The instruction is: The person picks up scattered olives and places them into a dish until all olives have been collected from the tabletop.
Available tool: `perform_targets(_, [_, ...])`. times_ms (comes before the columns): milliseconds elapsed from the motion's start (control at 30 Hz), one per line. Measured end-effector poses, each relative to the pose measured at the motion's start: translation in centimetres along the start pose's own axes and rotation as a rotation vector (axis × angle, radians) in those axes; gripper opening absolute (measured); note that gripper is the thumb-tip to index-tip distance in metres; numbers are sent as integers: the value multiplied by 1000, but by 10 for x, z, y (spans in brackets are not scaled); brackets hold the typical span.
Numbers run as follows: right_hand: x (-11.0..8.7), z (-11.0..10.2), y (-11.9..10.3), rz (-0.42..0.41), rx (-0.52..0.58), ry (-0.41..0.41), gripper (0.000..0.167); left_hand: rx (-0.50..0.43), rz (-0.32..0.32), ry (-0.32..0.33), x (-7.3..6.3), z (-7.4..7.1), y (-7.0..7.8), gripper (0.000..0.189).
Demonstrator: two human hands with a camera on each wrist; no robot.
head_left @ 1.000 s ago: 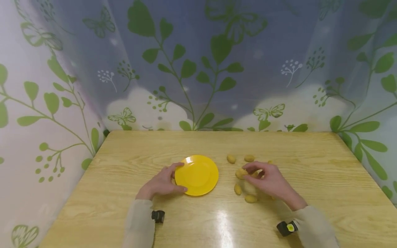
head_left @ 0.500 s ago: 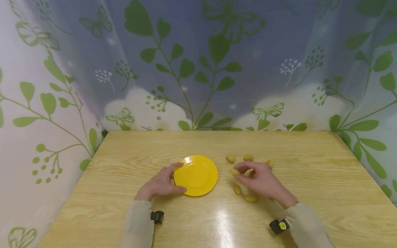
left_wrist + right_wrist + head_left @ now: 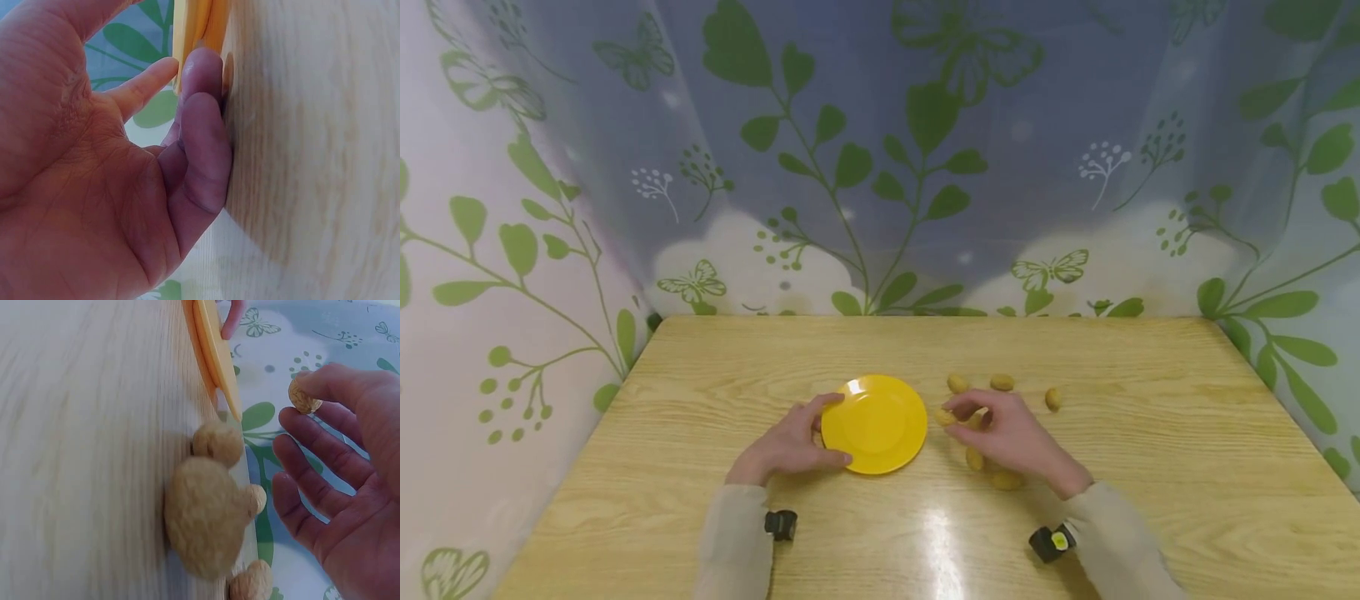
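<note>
On the wooden table lies a round yellow plate (image 3: 876,425). My left hand (image 3: 788,442) holds its left rim, thumb at the near side and index finger at the far side. In the left wrist view the other fingers (image 3: 206,144) curl low by the tabletop. A walnut (image 3: 303,399) with a wrinkled tan shell is pinched between the thumb and fingertips of my right hand (image 3: 1011,433). That hand is raised off the table, just right of the plate's rim. Loose walnuts (image 3: 1002,382) lie around and beneath it, some partly hidden by the hand.
One walnut (image 3: 1053,399) lies apart to the right. Another walnut (image 3: 1007,480) sits nearest the front, below the right hand. A patterned curtain (image 3: 880,208) with leaves and butterflies encloses the back and sides of the table (image 3: 737,350).
My right hand has moved left towards the plate, carrying the walnut. The rightmost walnut, earlier partly hidden, now shows fully. My left hand and the plate have stayed in place.
</note>
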State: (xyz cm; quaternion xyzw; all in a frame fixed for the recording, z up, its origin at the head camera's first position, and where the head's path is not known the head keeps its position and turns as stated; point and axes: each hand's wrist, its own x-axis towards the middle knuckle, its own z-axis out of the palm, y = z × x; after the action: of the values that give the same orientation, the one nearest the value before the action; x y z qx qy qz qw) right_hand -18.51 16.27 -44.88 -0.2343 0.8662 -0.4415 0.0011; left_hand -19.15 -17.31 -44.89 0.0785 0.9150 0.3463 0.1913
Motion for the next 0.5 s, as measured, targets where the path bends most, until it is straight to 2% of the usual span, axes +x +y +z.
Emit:
perform_targets(233, [8, 12, -6, 24, 35, -47, 21, -1, -7, -2, -1, 0, 1, 92])
perform_targets(500, [16, 27, -10, -8, -14, -72, 20, 5, -8, -8, -1, -1, 1, 92])
